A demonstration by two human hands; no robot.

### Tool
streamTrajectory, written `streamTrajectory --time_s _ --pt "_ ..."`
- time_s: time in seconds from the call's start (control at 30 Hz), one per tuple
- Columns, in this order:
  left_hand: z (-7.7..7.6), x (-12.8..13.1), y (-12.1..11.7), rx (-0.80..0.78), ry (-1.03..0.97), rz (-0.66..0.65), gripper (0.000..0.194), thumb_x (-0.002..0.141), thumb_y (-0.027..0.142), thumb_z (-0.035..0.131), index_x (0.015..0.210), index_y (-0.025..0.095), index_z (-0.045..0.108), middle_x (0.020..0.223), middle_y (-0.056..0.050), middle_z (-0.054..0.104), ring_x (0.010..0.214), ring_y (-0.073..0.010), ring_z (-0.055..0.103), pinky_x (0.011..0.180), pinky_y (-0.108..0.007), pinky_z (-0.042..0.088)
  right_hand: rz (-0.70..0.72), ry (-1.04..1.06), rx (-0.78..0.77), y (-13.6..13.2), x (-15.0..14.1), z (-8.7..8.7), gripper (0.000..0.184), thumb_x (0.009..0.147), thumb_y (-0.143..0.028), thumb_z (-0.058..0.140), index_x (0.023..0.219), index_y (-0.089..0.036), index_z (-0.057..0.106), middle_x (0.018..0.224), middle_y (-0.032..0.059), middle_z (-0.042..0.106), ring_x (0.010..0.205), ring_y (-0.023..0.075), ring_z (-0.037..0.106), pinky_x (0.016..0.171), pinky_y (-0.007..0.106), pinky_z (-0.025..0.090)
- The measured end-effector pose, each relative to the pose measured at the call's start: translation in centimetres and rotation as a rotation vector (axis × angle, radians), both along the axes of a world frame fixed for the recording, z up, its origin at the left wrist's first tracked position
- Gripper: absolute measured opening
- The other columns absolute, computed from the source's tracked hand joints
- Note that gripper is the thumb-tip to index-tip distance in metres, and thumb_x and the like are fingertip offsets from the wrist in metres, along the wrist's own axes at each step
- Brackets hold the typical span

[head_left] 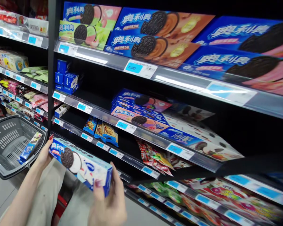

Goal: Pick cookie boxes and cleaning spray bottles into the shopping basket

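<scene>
I hold a long blue-and-white cookie box (81, 163) with both hands, low at the left in front of the shelves. My left hand (44, 153) grips its left end, with fingers wrapped round the far side. My right hand (108, 201) grips its right end from below, thumb on the front face. The box lies tilted, its right end lower. A grey shopping basket (4, 147) sits just left of my left hand and holds a slim blue cookie pack (29, 147).
Dark store shelves fill the view, with blue price tags (133, 67) along the edges. Large cookie boxes (153, 37) lie on the top shelf, more boxes (136, 110) on the middle one, small packs (103, 130) and candy bags (155, 157) lower down.
</scene>
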State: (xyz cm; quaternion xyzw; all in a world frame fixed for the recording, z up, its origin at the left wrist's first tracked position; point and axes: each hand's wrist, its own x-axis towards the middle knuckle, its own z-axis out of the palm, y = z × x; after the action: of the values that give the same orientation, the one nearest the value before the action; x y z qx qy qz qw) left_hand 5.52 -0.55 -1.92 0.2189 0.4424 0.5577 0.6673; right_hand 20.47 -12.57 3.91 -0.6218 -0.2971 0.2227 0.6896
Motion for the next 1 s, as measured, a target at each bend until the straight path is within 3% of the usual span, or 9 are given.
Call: streamTrajectory --time_s 0.1,0.2,0.37,0.47,0.57,0.73,0.8,0.9,1.0 --pt "0.9 -1.8 -0.5 0.064 0.066 -0.002 0.045 0.063 0.055 0.082 0.079 0.017 0.064 0.064 0.003 0.063 0.057 -0.0127 0.060 0.052 -0.021 0.048 0.102 0.401 -0.005 1.9 3.0 -1.1 0.068 0.072 -0.049 0.076 0.129 -0.015 0.059 0.129 0.0137 0.064 0.120 0.0340 0.059 0.099 0.047 0.051" --pt "1.7 -2.6 -1.2 0.188 0.209 -0.056 0.041 0.074 0.055 0.075 0.074 0.016 0.062 0.064 0.005 0.057 0.059 -0.0096 0.052 0.054 -0.018 0.042 0.097 0.549 -0.010 2.7 4.4 -1.9 0.060 0.067 -0.045 0.081 0.117 -0.016 0.066 0.113 0.0100 0.072 0.109 0.0288 0.065 0.093 0.042 0.054" --pt "2.4 -2.3 -1.7 0.283 0.375 -0.072 0.038 0.082 0.055 0.066 0.083 0.017 0.066 0.071 0.003 0.058 0.066 -0.0119 0.051 0.059 -0.019 0.041 0.029 0.628 -0.010 2.9 4.6 -2.5 0.053 0.061 -0.044 0.084 0.107 -0.021 0.070 0.101 0.0033 0.074 0.103 0.0226 0.066 0.087 0.033 0.055" --pt "3.2 -2.4 -1.9 0.339 0.427 -0.132 0.043 0.085 0.055 0.063 0.109 0.020 0.066 0.093 -0.002 0.066 0.081 -0.0173 0.059 0.070 -0.023 0.047 0.119 0.560 0.003 2.9 4.8 -2.7 0.053 0.070 -0.044 0.078 0.118 -0.024 0.067 0.109 0.0027 0.072 0.101 0.0208 0.065 0.085 0.030 0.054" --pt "3.9 -2.9 -2.1 0.378 0.373 -0.309 0.056 0.085 0.055 0.062 0.131 0.023 0.055 0.120 -0.010 0.065 0.095 -0.0241 0.063 0.077 -0.029 0.053 0.179 0.493 0.014 3.0 5.4 -3.1 0.053 0.075 -0.045 0.075 0.124 -0.026 0.064 0.115 0.0028 0.069 0.095 0.0182 0.065 0.077 0.026 0.054" --pt "4.0 -3.5 -2.1 0.408 0.315 -0.559 0.077 0.064 0.050 0.083 0.132 0.027 0.055 0.150 -0.011 0.043 0.101 -0.0308 0.064 0.066 -0.032 0.060 0.201 0.523 -0.108 3.0 7.2 -4.3 0.052 0.073 -0.053 0.075 0.111 -0.018 0.069 0.102 0.0082 0.073 0.087 0.0227 0.067 0.070 0.032 0.056" --pt "3.7 -3.4 -2.0 0.369 0.337 -0.564 0.073 0.064 0.044 0.086 0.128 0.026 0.058 0.141 -0.011 0.053 0.101 -0.0301 0.065 0.068 -0.032 0.061 0.241 0.538 -0.162 2.8 8.0 -4.7 0.056 0.070 -0.059 0.075 0.107 -0.017 0.070 0.101 0.0094 0.073 0.086 0.0244 0.068 0.068 0.034 0.057" --pt "3.2 -3.0 -1.8 0.250 0.351 -0.522 0.057 0.073 0.045 0.078 0.121 0.021 0.060 0.109 -0.010 0.070 0.083 -0.0256 0.070 0.059 -0.032 0.061 0.300 0.501 -0.184 2.4 8.7 -4.8 0.060 0.068 -0.066 0.073 0.103 -0.017 0.070 0.096 0.0086 0.073 0.080 0.0237 0.068 0.060 0.032 0.056" --pt "3.0 -2.3 -1.7 0.156 0.369 -0.495 0.054 0.078 0.049 0.073 0.118 0.015 0.060 0.080 -0.006 0.073 0.060 -0.0215 0.069 0.048 -0.029 0.058 0.315 0.444 -0.185 2.1 8.7 -4.4 0.048 0.068 -0.062 0.077 0.085 -0.018 0.067 0.076 0.0014 0.067 0.062 0.0171 0.060 0.050 0.028 0.052"
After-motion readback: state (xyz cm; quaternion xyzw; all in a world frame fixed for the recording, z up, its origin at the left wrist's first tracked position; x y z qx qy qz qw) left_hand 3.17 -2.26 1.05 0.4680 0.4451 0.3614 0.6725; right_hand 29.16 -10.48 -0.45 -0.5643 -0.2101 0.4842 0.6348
